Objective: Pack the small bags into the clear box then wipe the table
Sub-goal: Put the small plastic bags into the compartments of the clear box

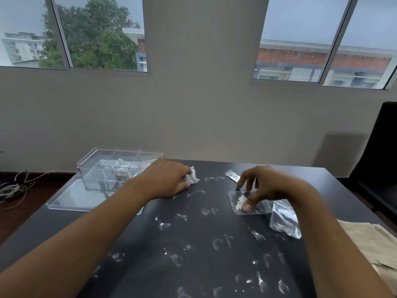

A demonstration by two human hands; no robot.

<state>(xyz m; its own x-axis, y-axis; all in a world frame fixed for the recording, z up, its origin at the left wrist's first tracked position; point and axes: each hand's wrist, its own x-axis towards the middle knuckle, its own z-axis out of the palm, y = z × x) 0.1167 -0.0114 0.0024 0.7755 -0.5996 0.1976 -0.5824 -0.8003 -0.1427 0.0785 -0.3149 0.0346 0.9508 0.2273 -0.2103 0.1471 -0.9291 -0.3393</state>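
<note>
Four small bags are out on the dark counter right now. Left hand has its fingers curled around a crumpled little bag near the counter's far edge, just right of the clear box. Right hand is pinching a flat bag with white bits inside, thumb pressed down on it, the other fingers arched above. Another small bag lies past that hand near the far edge, and a bigger shiny bag sits just beside the right wrist.

That box has dividers inside and at least one bag already in a compartment, though I can't tell which one exactly through all the plastic. It stands on a clear flat lid or tray at the counter's left side.

Counter's covered in whitish smudges and fingerprints. Beige cloth at the right edge, black chair beyond it, wires on the floor to the left.
</note>
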